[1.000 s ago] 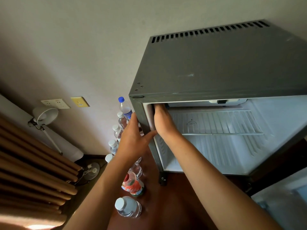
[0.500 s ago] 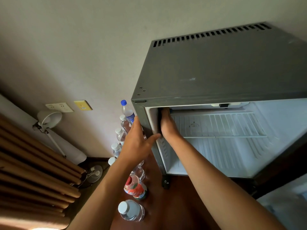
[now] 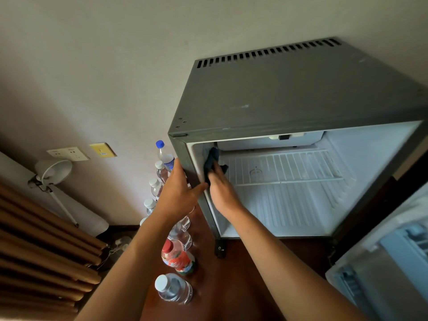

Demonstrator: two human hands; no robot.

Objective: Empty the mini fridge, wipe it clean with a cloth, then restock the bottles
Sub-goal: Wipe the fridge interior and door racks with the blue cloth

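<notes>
I am looking down at a small grey metal mini fridge (image 3: 289, 93) that stands against a pale wall, with a row of vent slots along the back of its top. Its door (image 3: 389, 269) is swung open at my lower right, and the white inside shows a white wire shelf (image 3: 284, 167) with nothing on it.

My right hand (image 3: 222, 188) reaches inside the fridge and presses a dark blue-grey cloth (image 3: 212, 159) against the inner left wall, near the top front corner. The fingers lie fairly straight over the cloth; whether the thumb pinches it I cannot tell. My left hand (image 3: 178, 188) rests flat on the outside of the fridge's left wall, fingers straight, with the thumb stretched across the front edge toward my right hand. The two hands are close together, one on each side of that wall.

The bottles stand outside the fridge, in a line on the dark reddish-brown wooden floor (image 3: 231, 286) just left of it. Nearest me is a clear plastic water bottle with a white cap (image 3: 172, 289). Behind it stands a red-capped bottle with a red and green label (image 3: 178, 259). Further clear bottles follow, partly hidden by my left arm, and the farthest is a clear bottle with a blue cap (image 3: 163, 152).

On the wall to the left are a white socket plate (image 3: 68, 154) and a yellow switch plate (image 3: 103, 149). Below them is a white desk lamp (image 3: 52, 172).
</notes>
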